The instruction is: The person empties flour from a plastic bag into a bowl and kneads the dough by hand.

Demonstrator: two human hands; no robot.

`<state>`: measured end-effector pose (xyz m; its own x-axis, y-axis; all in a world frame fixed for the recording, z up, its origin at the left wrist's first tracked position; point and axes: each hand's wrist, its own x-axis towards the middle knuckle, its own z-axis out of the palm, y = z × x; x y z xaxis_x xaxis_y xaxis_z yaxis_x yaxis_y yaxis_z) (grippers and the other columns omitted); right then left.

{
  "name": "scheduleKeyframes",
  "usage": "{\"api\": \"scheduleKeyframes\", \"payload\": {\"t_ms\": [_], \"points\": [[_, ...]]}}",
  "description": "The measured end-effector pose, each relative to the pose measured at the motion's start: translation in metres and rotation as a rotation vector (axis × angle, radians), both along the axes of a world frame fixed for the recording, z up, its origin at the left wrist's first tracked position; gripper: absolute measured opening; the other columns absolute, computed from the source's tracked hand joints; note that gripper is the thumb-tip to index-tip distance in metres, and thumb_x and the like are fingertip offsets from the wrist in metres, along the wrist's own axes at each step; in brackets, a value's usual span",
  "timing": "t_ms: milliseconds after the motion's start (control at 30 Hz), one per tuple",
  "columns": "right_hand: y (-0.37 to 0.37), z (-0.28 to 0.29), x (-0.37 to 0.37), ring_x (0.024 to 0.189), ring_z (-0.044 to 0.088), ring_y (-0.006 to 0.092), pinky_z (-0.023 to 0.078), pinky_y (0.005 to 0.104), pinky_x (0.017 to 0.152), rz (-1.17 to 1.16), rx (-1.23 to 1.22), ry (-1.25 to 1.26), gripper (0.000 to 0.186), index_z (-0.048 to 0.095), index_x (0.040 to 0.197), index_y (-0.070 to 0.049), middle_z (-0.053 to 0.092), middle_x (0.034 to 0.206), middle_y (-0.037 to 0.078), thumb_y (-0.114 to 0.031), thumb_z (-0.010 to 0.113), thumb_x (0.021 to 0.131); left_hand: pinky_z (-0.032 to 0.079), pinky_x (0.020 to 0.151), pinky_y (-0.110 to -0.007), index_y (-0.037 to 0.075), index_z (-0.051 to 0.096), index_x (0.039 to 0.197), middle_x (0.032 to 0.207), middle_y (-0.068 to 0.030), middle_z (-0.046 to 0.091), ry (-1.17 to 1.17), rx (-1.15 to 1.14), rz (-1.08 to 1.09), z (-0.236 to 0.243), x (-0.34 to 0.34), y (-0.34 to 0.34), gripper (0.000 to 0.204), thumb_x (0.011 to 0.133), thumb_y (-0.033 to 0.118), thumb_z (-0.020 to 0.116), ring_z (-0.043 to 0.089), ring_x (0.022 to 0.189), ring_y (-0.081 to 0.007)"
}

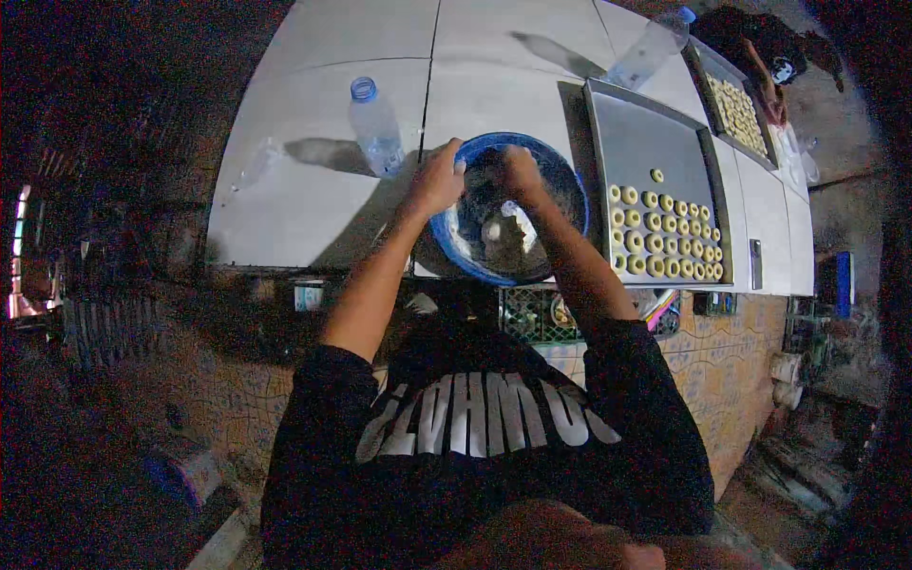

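Note:
A round blue basin (574, 180) with a dark inside stands at the front edge of the white tiled table. My left hand (440, 180) is closed on its left rim, thumb over the edge. Inside the basin, toward its far side, my right hand (520, 175) is curled like a fist; whatever its fingers may hold is hidden. Pale, floury-looking matter (503, 230) lies in the bottom, partly in shadow, and I cannot make out what it is. Right of the basin, a metal tray (632, 123) carries rows of small pale dough rings (669, 225).
A clear plastic bottle (376, 133) stands left of the basin; another bottle (654, 49) is beyond the tray. At the far right a co-worker's arm (760, 71) reaches by a second tray of rings (736, 109). A phone-like dark object (756, 263) lies near the table edge. Green crates (532, 316) sit below.

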<state>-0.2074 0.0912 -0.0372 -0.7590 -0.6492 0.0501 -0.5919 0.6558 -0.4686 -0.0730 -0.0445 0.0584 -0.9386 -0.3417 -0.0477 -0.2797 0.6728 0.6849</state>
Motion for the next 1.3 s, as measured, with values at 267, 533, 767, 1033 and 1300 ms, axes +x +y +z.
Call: {"api": "scheduleKeyframes", "payload": {"t_ms": [267,533,767,1033,1300], "points": [[-0.017,-0.019,0.003,0.085,0.06,0.0413,0.048,0.0493,0.076,0.209,0.005,0.072,0.016,0.063,0.087,-0.002,0.062,0.087,0.022,-0.012,0.063,0.074,0.045,0.087,-0.044,-0.003,0.058,0.107,0.104,-0.0257,0.061,0.094,0.11,0.033,0.0,0.004,-0.007,0.036,0.097,0.027,0.041,0.057,0.101,-0.0422],[-0.028,0.0,0.019,0.087,0.055,0.0423,0.042,0.0502,0.079,0.443,0.075,-0.01,0.018,0.06,0.089,-0.002,0.057,0.09,0.023,-0.01,0.062,0.072,0.046,0.08,-0.044,-0.004,0.059,0.099,0.094,-0.0255,0.062,0.168,0.171,0.13,-0.014,-0.001,-0.009,0.036,0.097,0.027,0.041,0.06,0.09,-0.0413],[-0.034,-0.021,0.033,0.087,0.057,0.0396,0.043,0.0498,0.081,0.491,0.131,0.104,0.018,0.059,0.096,-0.002,0.059,0.09,0.021,-0.009,0.051,0.081,0.046,0.076,-0.044,-0.003,0.057,0.093,0.09,-0.0248,0.061,0.457,0.094,0.088,-0.07,-0.012,-0.021,0.032,0.096,0.026,0.044,0.059,0.087,-0.042],[-0.033,-0.043,0.041,0.093,0.055,0.0386,0.043,0.0475,0.084,0.734,0.233,0.038,0.025,0.059,0.104,-0.007,0.06,0.104,0.018,-0.011,0.049,0.081,0.046,0.081,-0.048,0.002,0.06,0.104,0.099,-0.0252,0.061,0.267,0.16,0.183,-0.075,-0.012,-0.024,0.029,0.096,0.025,0.043,0.058,0.094,-0.0437],[0.015,0.013,0.056,0.091,0.059,0.0366,0.046,0.0434,0.084,0.789,0.016,-0.199,0.029,0.061,0.096,0.002,0.062,0.1,0.019,-0.011,0.063,0.071,0.047,0.074,-0.05,0.004,0.057,0.106,0.09,-0.0243,0.064,0.041,-0.08,0.02,-0.01,0.008,-0.004,0.023,0.093,0.022,0.049,0.061,0.088,-0.0432]]}}
